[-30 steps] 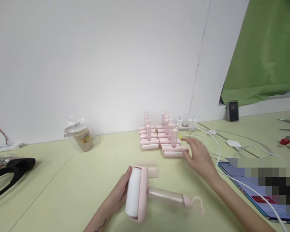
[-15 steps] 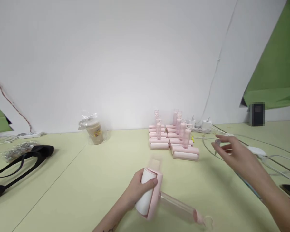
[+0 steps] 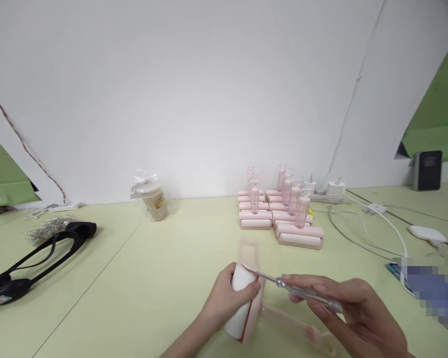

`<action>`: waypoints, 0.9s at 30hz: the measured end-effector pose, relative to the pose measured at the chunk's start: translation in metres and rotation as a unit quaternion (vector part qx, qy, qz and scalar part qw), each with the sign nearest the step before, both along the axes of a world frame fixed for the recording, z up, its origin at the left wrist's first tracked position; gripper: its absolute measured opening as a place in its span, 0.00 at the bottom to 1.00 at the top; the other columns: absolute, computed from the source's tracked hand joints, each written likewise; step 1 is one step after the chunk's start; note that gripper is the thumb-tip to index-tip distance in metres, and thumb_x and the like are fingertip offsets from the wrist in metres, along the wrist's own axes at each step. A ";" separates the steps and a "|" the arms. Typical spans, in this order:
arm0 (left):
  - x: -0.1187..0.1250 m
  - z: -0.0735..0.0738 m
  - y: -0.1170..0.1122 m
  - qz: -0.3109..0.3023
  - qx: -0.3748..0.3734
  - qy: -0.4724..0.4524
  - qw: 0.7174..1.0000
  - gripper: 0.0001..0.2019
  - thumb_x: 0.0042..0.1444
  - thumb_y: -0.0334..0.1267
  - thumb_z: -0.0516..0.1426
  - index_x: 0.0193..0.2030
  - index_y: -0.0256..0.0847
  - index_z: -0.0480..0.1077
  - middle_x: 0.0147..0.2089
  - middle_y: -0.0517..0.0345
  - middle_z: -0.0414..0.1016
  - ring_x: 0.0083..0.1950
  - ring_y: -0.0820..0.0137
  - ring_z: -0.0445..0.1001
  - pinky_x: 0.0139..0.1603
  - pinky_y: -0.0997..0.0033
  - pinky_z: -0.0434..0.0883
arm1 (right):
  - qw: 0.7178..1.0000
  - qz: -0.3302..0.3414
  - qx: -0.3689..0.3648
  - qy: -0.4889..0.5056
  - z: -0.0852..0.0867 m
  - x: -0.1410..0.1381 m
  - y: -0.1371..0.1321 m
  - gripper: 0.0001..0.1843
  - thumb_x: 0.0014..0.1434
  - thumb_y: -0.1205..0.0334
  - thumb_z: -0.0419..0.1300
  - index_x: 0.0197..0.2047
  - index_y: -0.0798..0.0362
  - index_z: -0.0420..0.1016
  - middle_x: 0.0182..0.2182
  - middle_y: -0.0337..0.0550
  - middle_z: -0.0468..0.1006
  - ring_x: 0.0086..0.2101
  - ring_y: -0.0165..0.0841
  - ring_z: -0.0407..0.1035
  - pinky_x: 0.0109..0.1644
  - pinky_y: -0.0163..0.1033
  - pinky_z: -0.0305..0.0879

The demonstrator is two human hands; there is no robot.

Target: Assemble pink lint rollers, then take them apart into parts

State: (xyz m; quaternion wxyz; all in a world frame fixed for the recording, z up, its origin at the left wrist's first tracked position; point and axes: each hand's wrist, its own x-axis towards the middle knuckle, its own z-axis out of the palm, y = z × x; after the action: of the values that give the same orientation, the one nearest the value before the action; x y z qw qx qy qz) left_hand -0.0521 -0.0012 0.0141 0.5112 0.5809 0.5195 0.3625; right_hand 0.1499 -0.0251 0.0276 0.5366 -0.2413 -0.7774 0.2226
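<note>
My left hand (image 3: 229,293) is wrapped round a pink lint roller (image 3: 256,311) with a white sticky roll (image 3: 241,301), tilted above the table. The roller's clear pink handle (image 3: 283,318) points to the lower right and looks blurred. Between the fingers of my right hand (image 3: 354,308) is a slim screwdriver (image 3: 302,292) with a see-through handle. Its metal shaft points left, and the tip is at the upper end of the roll; whether it touches is too blurred to tell. An open pink flap (image 3: 248,251), also blurred, sticks up beyond that end.
Several pink lint rollers (image 3: 300,236) stand in two rows by the wall. Left of them is a bagged cup (image 3: 157,201). A black strap-like frame (image 3: 41,258) and a bag of small parts (image 3: 48,228) lie far left. White cables (image 3: 392,223) and a phone (image 3: 395,271) are at right.
My right hand has come left from the cables with the screwdriver, bringing its tip to the roller's upper end. My left hand still grips the lint roller. The view has shifted slightly.
</note>
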 end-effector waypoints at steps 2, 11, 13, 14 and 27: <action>0.001 0.000 0.000 0.008 0.008 0.004 1.000 0.14 0.46 0.41 0.56 0.37 0.34 0.65 0.34 0.53 0.70 0.35 0.67 0.68 0.36 0.71 0.65 | 0.999 -0.019 0.030 -0.022 0.002 0.002 -0.002 0.21 0.52 0.74 0.56 0.46 0.42 0.59 0.42 0.41 0.77 0.37 0.38 0.73 0.34 0.38 0.75; 0.004 -0.001 -0.003 0.013 0.028 0.001 1.000 0.11 0.45 0.39 0.56 0.34 0.34 0.67 0.32 0.55 0.71 0.34 0.67 0.68 0.34 0.72 0.65 | 0.989 -0.020 0.081 -0.125 0.003 -0.008 -0.001 0.24 0.47 0.72 0.59 0.47 0.45 0.61 0.36 0.40 0.78 0.33 0.32 0.74 0.36 0.31 0.71; 0.005 -0.002 -0.005 -0.010 0.030 -0.006 0.999 0.11 0.44 0.38 0.56 0.35 0.34 0.68 0.32 0.55 0.71 0.34 0.67 0.68 0.35 0.73 0.65 | 0.984 0.000 0.020 -0.178 0.004 -0.010 0.002 0.16 0.52 0.67 0.56 0.45 0.47 0.67 0.33 0.40 0.78 0.33 0.32 0.73 0.36 0.30 0.69; 0.005 -0.002 -0.005 -0.017 0.033 -0.006 0.999 0.11 0.44 0.37 0.56 0.35 0.34 0.68 0.32 0.55 0.71 0.35 0.67 0.68 0.35 0.73 0.65 | 0.980 0.006 -0.015 -0.200 0.004 -0.011 0.003 0.12 0.54 0.65 0.54 0.42 0.47 0.70 0.30 0.38 0.78 0.32 0.31 0.73 0.35 0.29 0.69; 0.008 -0.011 -0.004 0.034 0.035 0.024 0.999 0.12 0.44 0.41 0.57 0.32 0.35 0.64 0.30 0.57 0.69 0.33 0.68 0.66 0.34 0.73 0.64 | 0.978 0.068 -0.118 -0.155 0.000 -0.023 0.003 0.14 0.61 0.60 0.47 0.41 0.47 0.73 0.27 0.39 0.77 0.24 0.29 0.70 0.30 0.30 0.69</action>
State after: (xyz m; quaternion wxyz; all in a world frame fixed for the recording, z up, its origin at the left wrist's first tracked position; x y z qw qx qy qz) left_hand -0.0445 -0.0056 0.0034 0.4657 0.5889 0.5378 0.3834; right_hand 0.1266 -0.0219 0.0272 0.3608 -0.2810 -0.8341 0.3085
